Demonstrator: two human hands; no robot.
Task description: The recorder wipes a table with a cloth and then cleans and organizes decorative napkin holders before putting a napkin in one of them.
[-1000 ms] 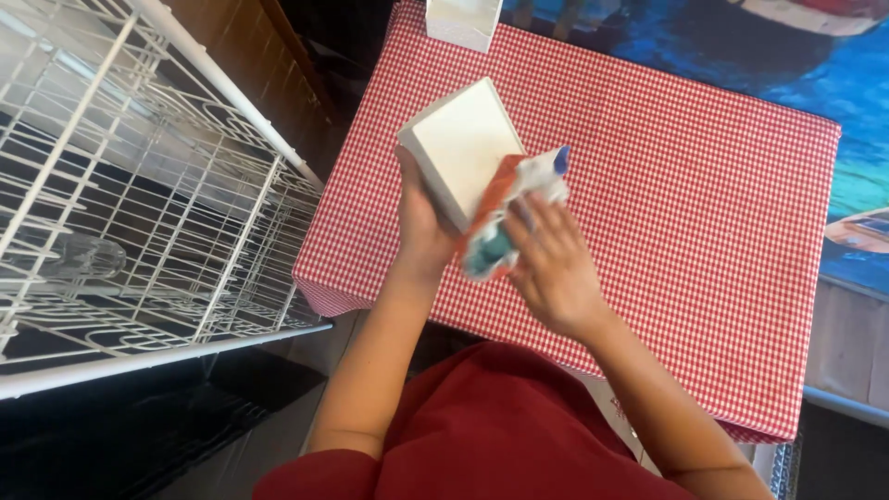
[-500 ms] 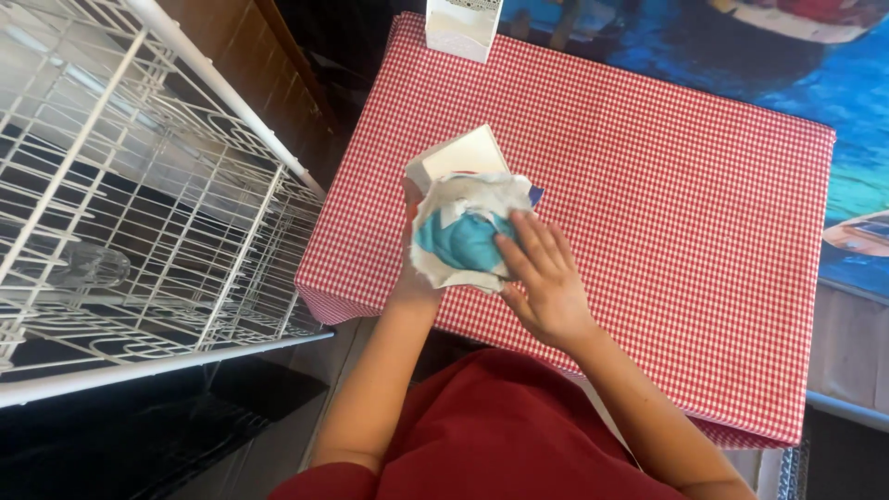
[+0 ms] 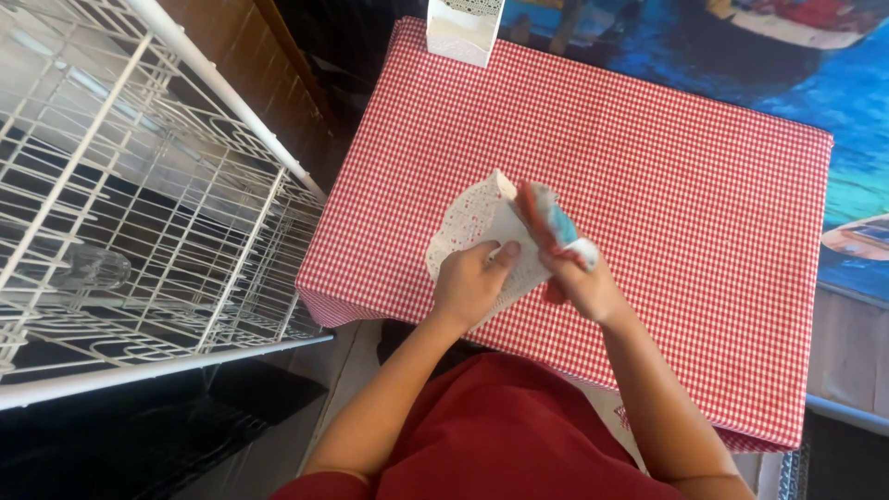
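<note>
Pressing down on a white lacy doily (image 3: 482,227), the left hand (image 3: 470,282) has its grip flat and closed over the near edge, the thumb tip lying on the paper-like surface. The doily spreads away from that grip toward the far left, its far corner lifted a little off the counter (image 3: 667,167), which wears a red-and-white checked cloth. Just to the right of the left grip, the right hand (image 3: 583,287) pinches a bunched red, blue and white cloth (image 3: 548,222); its grip is curled tight around the lower end, and the cloth sticks up beyond the fingers, touching the doily's right edge. Both forearms come up from a red garment (image 3: 500,435) at the near edge of the view. Well to the left of both grips stands a white wire rack (image 3: 139,213). Far beyond the grips, at the counter's far edge, sits a white box-like holder (image 3: 463,32), partly cut off.
</note>
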